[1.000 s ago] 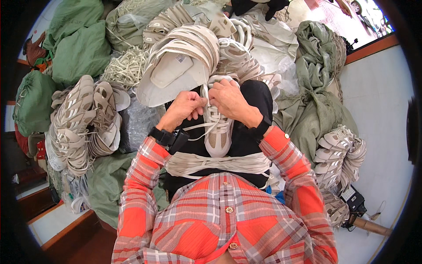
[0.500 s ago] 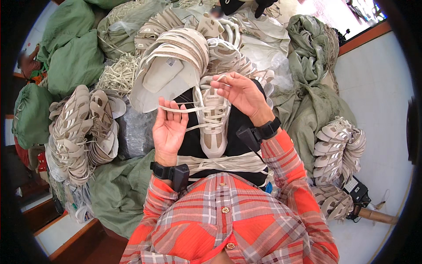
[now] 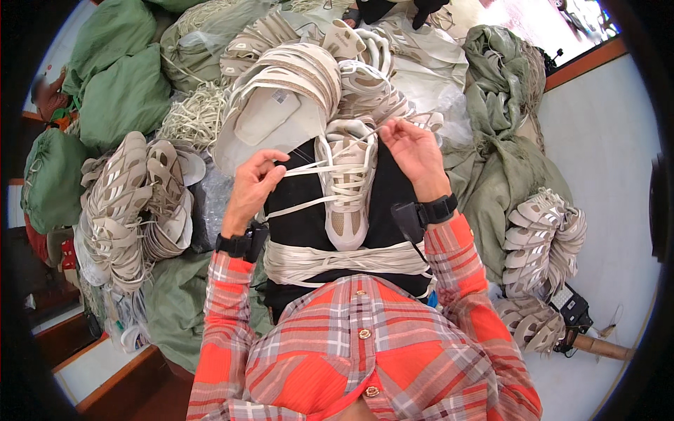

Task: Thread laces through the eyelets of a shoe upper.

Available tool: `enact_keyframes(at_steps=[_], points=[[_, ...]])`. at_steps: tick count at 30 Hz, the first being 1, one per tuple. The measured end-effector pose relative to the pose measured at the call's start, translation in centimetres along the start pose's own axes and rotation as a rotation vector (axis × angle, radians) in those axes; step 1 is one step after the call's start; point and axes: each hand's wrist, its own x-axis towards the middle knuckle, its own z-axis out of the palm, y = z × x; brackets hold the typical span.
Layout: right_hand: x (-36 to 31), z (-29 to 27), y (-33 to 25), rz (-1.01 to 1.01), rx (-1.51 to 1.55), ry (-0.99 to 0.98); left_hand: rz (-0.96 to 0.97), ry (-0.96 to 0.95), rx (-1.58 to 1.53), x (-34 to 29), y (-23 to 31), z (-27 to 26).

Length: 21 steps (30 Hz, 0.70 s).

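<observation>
Between my hands a beige and white shoe upper [image 3: 346,223] lies on the black cloth [image 3: 291,231] over my lap, toe toward me. Flat cream lace criss-crosses its front. My left hand [image 3: 254,184] is closed on a shoelace [image 3: 309,168] stretched from the upper's left side; another strand trails below that hand. At the upper right, thumb and fingers of my right hand [image 3: 415,151] pinch a lace strand that slants up from the upper's top. Across my lap, below the toe, runs a bundle of loose cream laces [image 3: 344,261].
Nested shoe uppers [image 3: 263,116] sit just beyond my left hand. More stacked uppers stand at left [image 3: 119,210] and right [image 3: 537,242]. Green sacks [image 3: 116,98] and a heap of laces [image 3: 193,116] surround the work. Another person [image 3: 50,95] is at far left.
My left hand has turned from palm-up to a closed pinch and moved slightly left and down. My right hand has shifted right, drawing its lace strand out from the upper.
</observation>
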Motion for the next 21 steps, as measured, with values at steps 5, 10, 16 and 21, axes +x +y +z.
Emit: enact_keyframes(at_steps=[5, 10, 16, 21], points=[[-0.2, -0.9, -1.4, -0.079, 0.030, 0.008, -0.091, -0.087, 0.086, 1.6, 0.1, 1.1], [-1.2, 0.0, -3.0, 0.068, -0.088, -0.370, -0.093, -0.152, 0.439, 2.7, 0.4, 1.4], [-3.4, 1.9, -2.0, -0.537, -2.083, -0.477, 0.067, -0.154, 0.980, 3.4, 1.4, 1.8], [-2.9, 1.9, -3.1, -0.523, -2.128, -0.743, 0.059, -0.203, 0.844, 3.4, 2.5, 0.6]])
